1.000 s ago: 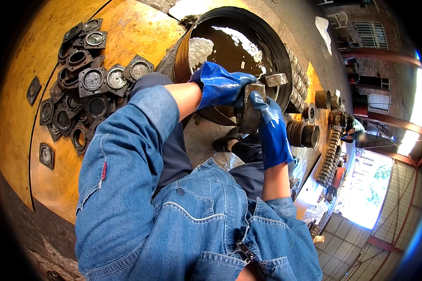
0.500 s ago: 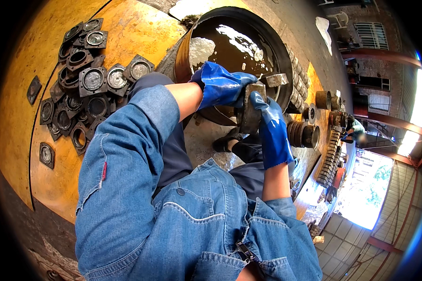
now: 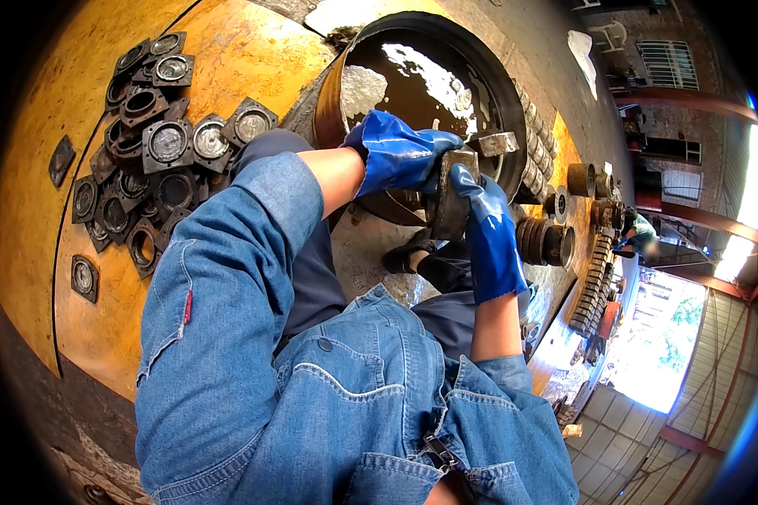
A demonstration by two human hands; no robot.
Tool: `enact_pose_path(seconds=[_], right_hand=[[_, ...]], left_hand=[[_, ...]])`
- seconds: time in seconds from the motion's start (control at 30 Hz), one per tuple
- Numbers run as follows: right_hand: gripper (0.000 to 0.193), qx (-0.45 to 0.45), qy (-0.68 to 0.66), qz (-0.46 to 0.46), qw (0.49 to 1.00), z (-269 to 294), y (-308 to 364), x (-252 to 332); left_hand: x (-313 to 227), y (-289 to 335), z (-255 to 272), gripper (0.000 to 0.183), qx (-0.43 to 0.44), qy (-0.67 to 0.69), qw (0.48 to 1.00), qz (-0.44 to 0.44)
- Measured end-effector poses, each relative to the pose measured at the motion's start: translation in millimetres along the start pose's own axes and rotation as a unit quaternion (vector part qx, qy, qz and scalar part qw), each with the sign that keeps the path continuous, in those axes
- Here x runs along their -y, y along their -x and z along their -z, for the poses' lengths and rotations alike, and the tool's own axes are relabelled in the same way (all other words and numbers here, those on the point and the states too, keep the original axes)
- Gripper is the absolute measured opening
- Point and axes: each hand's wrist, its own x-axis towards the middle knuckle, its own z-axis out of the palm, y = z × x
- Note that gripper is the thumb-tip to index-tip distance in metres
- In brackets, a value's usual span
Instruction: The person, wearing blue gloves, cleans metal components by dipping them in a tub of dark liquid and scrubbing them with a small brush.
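Observation:
Blue rubber gloves cover both my hands. Between them is a thick, dark metal part (image 3: 453, 198), seen mostly edge-on, at the near rim of a round tub (image 3: 337, 101) of dark brown liquid. My left hand (image 3: 408, 156) is closed on the part's left side, its fingertips partly hidden behind it. Around the right side wraps my right hand (image 3: 484, 215), thumb on the near face. A rough metal block (image 3: 494, 144) rests on the tub's rim just beyond my right hand.
Square metal flanges (image 3: 168, 143) with round centres lie heaped on the yellow floor plates at left. Ribbed metal rings (image 3: 535, 240) stand right of the tub, with a long row of toothed parts (image 3: 592, 282) beyond. Another person (image 3: 640, 234) bends over at far right.
Bright reflections on the tub's liquid have shifted slightly. My hands and the metal part stay in nearly the same place.

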Motion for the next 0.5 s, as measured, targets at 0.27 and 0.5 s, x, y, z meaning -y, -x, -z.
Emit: enact_pose_path(seconds=[0.27, 0.5], right_hand=[[0.062, -0.015, 0.028, -0.016, 0.999, 6, -3, -4], [0.063, -0.014, 0.050, 0.009, 0.999, 7, -5, -6]], left_hand=[[1, -5, 5, 0.025, 0.010, -0.143, 0.988, -0.066], [1, -3, 2, 0.028, 0.042, -0.061, 0.996, -0.047]])
